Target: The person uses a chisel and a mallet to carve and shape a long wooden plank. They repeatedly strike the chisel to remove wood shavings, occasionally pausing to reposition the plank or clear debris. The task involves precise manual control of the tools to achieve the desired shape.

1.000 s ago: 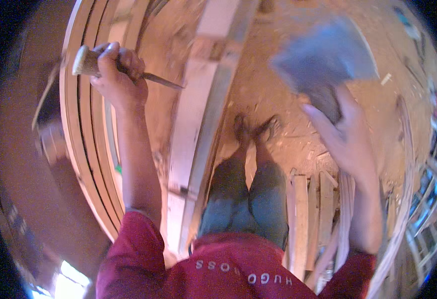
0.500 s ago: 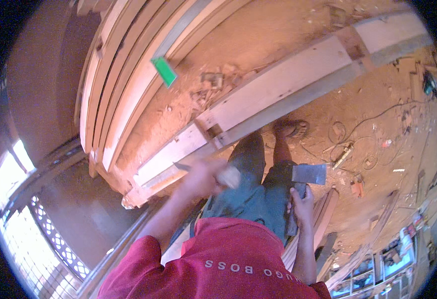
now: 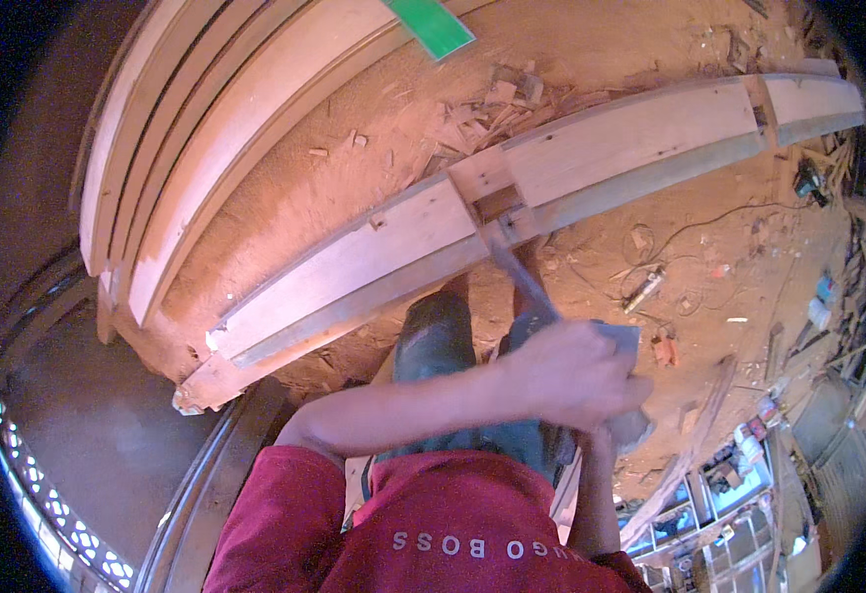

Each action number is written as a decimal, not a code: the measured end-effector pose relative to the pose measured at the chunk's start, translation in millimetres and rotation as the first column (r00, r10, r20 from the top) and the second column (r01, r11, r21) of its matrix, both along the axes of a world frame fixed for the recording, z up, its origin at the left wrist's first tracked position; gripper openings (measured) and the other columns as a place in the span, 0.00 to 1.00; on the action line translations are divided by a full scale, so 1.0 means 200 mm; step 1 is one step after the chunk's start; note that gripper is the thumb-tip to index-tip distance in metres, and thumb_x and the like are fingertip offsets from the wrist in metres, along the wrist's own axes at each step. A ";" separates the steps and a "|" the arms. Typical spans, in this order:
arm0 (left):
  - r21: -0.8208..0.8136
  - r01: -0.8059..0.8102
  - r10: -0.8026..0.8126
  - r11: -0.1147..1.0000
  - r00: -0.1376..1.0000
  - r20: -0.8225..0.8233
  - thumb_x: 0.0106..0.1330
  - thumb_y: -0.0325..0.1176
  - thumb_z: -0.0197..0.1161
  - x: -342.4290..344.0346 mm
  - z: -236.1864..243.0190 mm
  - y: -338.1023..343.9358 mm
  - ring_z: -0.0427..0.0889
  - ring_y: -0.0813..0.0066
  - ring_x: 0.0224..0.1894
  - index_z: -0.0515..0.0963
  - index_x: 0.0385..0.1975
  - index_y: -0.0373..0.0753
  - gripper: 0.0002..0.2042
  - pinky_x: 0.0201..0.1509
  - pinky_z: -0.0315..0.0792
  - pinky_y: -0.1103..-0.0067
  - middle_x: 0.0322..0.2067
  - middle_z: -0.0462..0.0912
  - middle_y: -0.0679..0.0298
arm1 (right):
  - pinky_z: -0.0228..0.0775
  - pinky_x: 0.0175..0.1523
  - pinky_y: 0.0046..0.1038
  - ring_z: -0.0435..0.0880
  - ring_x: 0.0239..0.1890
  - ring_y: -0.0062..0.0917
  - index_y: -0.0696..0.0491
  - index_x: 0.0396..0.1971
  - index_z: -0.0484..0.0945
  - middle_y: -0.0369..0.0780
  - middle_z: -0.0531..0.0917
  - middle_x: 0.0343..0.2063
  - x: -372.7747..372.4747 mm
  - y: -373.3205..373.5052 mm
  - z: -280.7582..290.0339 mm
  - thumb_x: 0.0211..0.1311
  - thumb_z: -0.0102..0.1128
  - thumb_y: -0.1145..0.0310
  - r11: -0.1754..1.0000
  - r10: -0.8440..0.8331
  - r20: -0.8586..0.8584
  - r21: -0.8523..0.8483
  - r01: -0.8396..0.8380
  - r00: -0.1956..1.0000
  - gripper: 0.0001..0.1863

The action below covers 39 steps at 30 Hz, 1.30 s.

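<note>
My left hand [image 3: 576,376] reaches across my body, closed around a chisel [image 3: 524,269]. The chisel's blade slants up and leftward towards a long pale beam [image 3: 354,277], with its tip beside a square mortise [image 3: 499,205]. Its rounded handle end pokes out below my fist. Behind the left hand, my right hand [image 3: 603,441] is mostly covered. Just past my left knuckles shows the broad metal head of a hatchet-like tool [image 3: 626,341], in line with the right hand. The right fingers cannot be seen.
Long pale boards [image 3: 245,168] lie stacked at upper left, one with a green strip [image 3: 436,28] over it. Wood offcuts [image 3: 492,109] heap behind the beam. A power tool [image 3: 810,183] and its cable rest at far right. Compartments of tools [image 3: 724,494] stand at lower right.
My left hand has swung rightward with the chisel, over the right hand. The chisel's blade has turned towards the mortise. The view has shifted, bringing more of the beam in.
</note>
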<state>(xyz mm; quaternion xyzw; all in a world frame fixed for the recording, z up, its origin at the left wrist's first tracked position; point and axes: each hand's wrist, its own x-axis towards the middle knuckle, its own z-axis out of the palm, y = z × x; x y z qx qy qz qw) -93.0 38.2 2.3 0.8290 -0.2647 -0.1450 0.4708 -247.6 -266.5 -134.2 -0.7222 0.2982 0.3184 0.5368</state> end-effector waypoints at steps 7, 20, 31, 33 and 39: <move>0.071 -0.048 0.042 0.996 0.996 0.084 0.44 0.39 0.66 0.17 -0.17 0.26 0.83 0.56 0.26 0.75 0.31 0.42 0.14 0.23 0.73 0.63 0.22 0.80 0.60 | 0.66 0.19 0.21 0.72 0.15 0.18 0.54 0.41 0.69 0.35 0.74 0.20 0.19 0.56 0.39 0.62 0.60 0.66 0.977 0.211 -0.248 0.010 -0.215 0.946 0.13; -0.211 -0.111 0.131 0.971 0.988 0.080 0.51 0.39 0.61 -0.01 -0.01 0.03 0.80 0.58 0.22 0.72 0.30 0.42 0.11 0.21 0.72 0.66 0.19 0.74 0.61 | 0.70 0.26 0.24 0.76 0.22 0.21 0.55 0.45 0.70 0.37 0.78 0.26 -0.04 0.35 0.17 0.63 0.60 0.67 0.999 0.044 -0.132 0.037 -0.039 0.990 0.14; -0.248 -0.005 -0.031 0.969 0.990 -0.141 0.54 0.35 0.60 -0.17 0.08 -0.17 0.84 0.56 0.26 0.74 0.31 0.38 0.09 0.26 0.76 0.65 0.18 0.79 0.60 | 0.74 0.36 0.25 0.80 0.32 0.24 0.55 0.49 0.70 0.40 0.81 0.33 0.09 0.35 0.25 0.64 0.60 0.67 0.996 -0.025 -0.254 0.075 0.046 0.967 0.16; -0.182 0.020 -0.065 0.983 0.968 -0.241 0.52 0.39 0.62 -0.23 0.07 -0.18 0.84 0.55 0.32 0.73 0.36 0.38 0.15 0.31 0.76 0.65 0.25 0.80 0.57 | 0.75 0.38 0.26 0.81 0.34 0.24 0.55 0.50 0.70 0.41 0.81 0.35 0.11 0.34 0.28 0.64 0.59 0.67 0.991 -0.065 -0.299 0.089 0.096 0.952 0.17; 0.077 -0.168 0.185 0.983 0.881 -0.436 0.47 0.42 0.65 -0.36 0.09 0.13 0.79 0.55 0.41 0.72 0.48 0.43 0.26 0.38 0.75 0.62 0.37 0.76 0.55 | 0.77 0.37 0.26 0.82 0.33 0.24 0.55 0.50 0.70 0.41 0.82 0.35 0.18 0.32 0.28 0.65 0.59 0.67 0.989 -0.058 -0.245 0.116 0.089 0.968 0.17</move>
